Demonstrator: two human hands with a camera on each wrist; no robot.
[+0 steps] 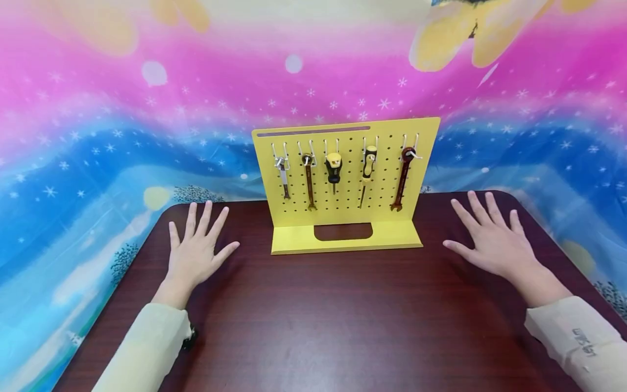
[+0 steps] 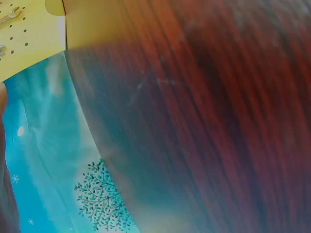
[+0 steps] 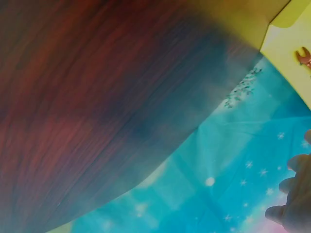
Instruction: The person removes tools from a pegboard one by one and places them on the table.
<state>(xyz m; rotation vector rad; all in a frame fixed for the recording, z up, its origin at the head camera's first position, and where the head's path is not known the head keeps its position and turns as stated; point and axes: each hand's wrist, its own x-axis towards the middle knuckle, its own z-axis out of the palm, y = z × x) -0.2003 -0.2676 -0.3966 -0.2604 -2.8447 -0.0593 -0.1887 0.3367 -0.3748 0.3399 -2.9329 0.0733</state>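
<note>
In the head view my left hand is spread with straight fingers over the table's left side, holding nothing. My right hand is likewise spread at the right; its fingers show at the edge of the right wrist view. Between the hands, toward the back, stands a yellow pegboard. From its hooks hang a small silver wrench, a dark wrench, a stubby black-and-yellow screwdriver, a longer black-and-yellow screwdriver and a larger reddish-brown wrench. Neither hand touches the board or tools.
The dark red-brown wooden table has rounded back corners. A pink and blue patterned cloth surrounds its back and sides. The pegboard's base has a rectangular cutout near the table's back edge.
</note>
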